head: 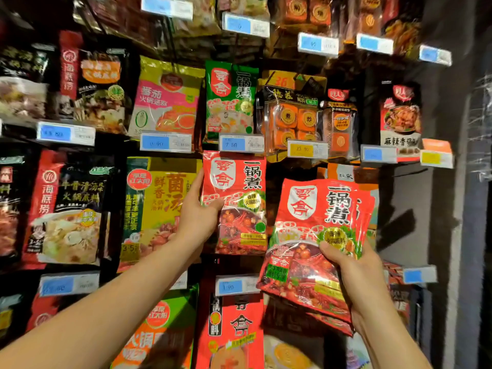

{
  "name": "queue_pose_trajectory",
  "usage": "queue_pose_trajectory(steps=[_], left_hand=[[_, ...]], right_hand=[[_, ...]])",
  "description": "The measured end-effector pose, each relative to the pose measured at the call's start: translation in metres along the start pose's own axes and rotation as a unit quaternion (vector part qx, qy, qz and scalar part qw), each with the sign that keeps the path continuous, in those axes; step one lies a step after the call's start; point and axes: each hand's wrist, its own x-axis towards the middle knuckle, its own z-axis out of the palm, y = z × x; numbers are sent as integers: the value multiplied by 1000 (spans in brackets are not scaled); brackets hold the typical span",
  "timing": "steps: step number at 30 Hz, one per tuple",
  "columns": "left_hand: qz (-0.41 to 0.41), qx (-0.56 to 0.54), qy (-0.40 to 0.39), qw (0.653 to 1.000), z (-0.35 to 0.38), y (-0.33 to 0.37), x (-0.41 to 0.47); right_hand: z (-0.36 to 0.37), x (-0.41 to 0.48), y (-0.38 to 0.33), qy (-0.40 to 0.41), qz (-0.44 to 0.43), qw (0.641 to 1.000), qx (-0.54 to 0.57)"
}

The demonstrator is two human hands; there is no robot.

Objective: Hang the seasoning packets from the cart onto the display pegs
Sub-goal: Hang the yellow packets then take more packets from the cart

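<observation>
Display wall (407, 203) — left hand (197, 211) holds red 一锅煮 packet (241, 193); right hand (355, 272) grips matching stack (311, 225).

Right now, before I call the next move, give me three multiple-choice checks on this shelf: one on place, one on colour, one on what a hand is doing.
1. Where does the green packet hang relative to the red packet gripped by the left hand?
A) directly above it
B) directly below it
C) far to its right

2. What colour is the price tag under the packet of orange cubes?
A) blue
B) yellow
C) green

3. What is the right hand doing?
A) hanging empty
B) holding a stack of red packets
C) touching a price tag

Answers:
1 A: the green one hangs in the row just above.
2 B: it is yellow, while the tags beside it are blue.
3 B: the thumb presses on the front of the fanned stack.
</observation>
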Motion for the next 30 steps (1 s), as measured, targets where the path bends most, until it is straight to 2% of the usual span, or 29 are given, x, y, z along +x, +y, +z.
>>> queue_pose_trajectory(steps=[13,20,30], left_hand=[[-37,11,-29,999,-3,9,11],[-35,27,-68,997,-4,12,12],[-14,20,-82,996,-5,8,19]], right_hand=[[9,3,-2,-3,4,1000,-8],[11,3,-2,4,10,1000,-17],[13,2,-4,4,8,1000,-18]])
